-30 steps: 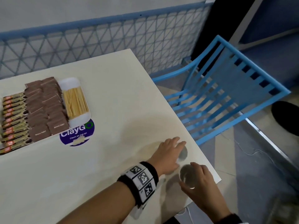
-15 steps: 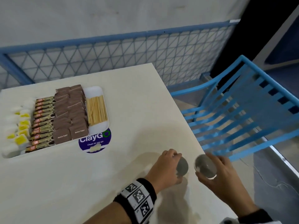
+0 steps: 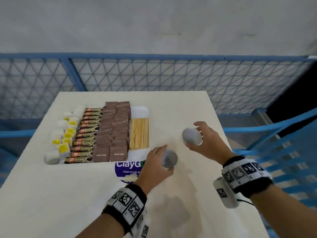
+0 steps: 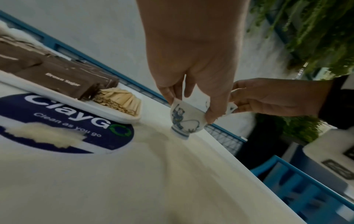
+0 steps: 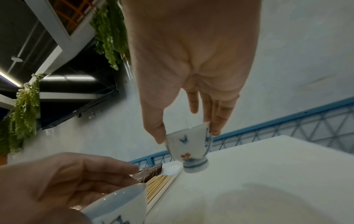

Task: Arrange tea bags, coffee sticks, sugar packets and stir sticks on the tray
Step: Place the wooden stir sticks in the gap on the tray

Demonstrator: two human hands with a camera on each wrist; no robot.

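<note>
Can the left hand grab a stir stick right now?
Probably not yet. The left hand is gripping a small cup, so its fingers are busy. The stir sticks lie uncovered in the tray nearby.

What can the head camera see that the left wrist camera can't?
Only the head view shows the tea bags and coffee sticks on the tray. Only the left wrist view shows the blue figure painted on the left hand's cup. Both show the left hand, right hand, brown sugar packets and stir sticks.

Two painted cups [image 3: 191, 136] [image 3: 169, 158], ClayGo sticker [image 3: 127, 169] on white worktop [image 3: 51, 203]; blue chair [image 3: 283, 152], mesh railing [image 3: 154, 74] beyond.
</note>
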